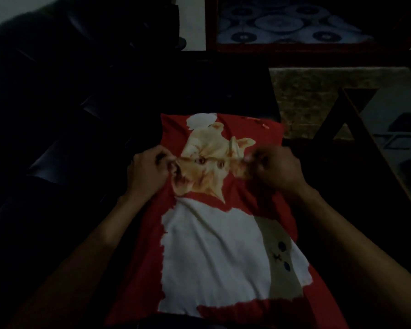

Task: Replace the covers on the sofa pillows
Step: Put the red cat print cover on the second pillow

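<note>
A red pillow cover (214, 245) printed with an orange cat in white chef's clothes lies stretched out in front of me on the dark sofa (57, 115). A fold runs across the cat's face. My left hand (147, 172) pinches the fold at its left end. My right hand (274, 169) pinches it at the right end, slightly blurred. Whether a pillow sits inside the cover I cannot tell.
The scene is very dim. A dark wooden frame (370, 148) stands at the right over a pale rug (318, 96). A red-framed table (294, 47) with a patterned blue top stands at the back.
</note>
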`<state>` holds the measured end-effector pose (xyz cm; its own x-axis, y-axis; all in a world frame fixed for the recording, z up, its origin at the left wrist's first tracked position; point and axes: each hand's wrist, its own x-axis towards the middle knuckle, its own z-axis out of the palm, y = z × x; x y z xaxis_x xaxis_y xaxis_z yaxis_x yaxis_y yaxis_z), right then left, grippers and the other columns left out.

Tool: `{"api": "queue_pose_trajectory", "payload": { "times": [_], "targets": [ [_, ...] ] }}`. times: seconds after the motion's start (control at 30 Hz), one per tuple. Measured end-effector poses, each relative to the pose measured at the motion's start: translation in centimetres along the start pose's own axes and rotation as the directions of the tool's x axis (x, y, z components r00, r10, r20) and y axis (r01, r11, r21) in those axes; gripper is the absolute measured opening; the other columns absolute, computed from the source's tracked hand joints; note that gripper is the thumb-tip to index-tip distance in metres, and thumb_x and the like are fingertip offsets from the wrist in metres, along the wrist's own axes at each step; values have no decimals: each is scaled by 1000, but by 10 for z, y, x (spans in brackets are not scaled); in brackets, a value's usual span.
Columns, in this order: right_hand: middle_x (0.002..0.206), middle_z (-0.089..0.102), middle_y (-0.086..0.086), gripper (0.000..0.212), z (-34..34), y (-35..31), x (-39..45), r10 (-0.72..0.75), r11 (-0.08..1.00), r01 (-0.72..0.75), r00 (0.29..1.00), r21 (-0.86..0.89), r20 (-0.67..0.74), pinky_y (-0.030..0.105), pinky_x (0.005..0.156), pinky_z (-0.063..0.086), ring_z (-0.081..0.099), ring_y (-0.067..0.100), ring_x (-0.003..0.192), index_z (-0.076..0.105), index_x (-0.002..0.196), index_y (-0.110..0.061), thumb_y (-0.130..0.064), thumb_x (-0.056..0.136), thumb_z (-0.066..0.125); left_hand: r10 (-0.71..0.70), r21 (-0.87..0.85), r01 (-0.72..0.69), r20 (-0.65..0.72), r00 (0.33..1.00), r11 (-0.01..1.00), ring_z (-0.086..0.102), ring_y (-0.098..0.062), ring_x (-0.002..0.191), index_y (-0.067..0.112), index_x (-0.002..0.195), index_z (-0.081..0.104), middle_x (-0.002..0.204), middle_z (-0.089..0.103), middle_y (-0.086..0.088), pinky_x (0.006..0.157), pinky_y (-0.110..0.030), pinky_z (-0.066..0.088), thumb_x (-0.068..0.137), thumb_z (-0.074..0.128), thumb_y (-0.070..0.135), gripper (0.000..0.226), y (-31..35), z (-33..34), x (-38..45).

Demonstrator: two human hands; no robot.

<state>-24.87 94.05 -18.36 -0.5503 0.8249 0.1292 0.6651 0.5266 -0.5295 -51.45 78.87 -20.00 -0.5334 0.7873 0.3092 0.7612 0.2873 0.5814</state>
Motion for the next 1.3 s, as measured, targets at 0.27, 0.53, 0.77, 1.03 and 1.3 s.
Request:
{"api": "queue_pose_trajectory", "payload": {
  "times": [0.27,0.53,0.77,1.03,1.3],
  "targets": [
    [72,64,-19,21,24,10,37,175,972,-176,984,154,16,25,67,48,66,0,74,72,90,-27,-44,98,64,-124,-18,132,226,966,991,67,-18,94,22,95,71,98,71,4,79,-28,50,93,67,25,6,-21,32,51],
    [105,75,-13,16,21,19,63,93,995,-94,995,18,46,30,77,51,69,12,98,78,104,-37,-43,89,74,56,-97,-36,206,977,995,65,-5,81,24,87,78,88,72,14,74,-29,54,84,79,32,9,-21,54,79],
    [108,74,-9,14,18,26,94,64,991,-49,991,-127,117,29,72,40,68,19,101,73,105,-36,-34,93,66,7,-14,-7,28,1000,1000,64,-10,80,21,87,70,89,71,7,65,-27,48,93,65,24,8,-23,49,125],
    [99,76,-15,17,29,35,103,62,998,-62,995,-8,74,29,71,49,70,12,94,76,87,-37,-52,90,70,37,-103,-7,292,956,995,61,-3,111,29,117,72,120,67,15,95,-27,50,89,71,41,31,-22,82,146],
    [77,66,-19,20,22,35,147,201,963,-195,980,188,-10,22,62,44,65,6,79,74,78,-35,-49,91,70,-45,72,29,236,971,997,67,-15,89,29,91,70,94,72,6,77,-36,56,94,66,37,10,-1,85,188]
  ]
}}
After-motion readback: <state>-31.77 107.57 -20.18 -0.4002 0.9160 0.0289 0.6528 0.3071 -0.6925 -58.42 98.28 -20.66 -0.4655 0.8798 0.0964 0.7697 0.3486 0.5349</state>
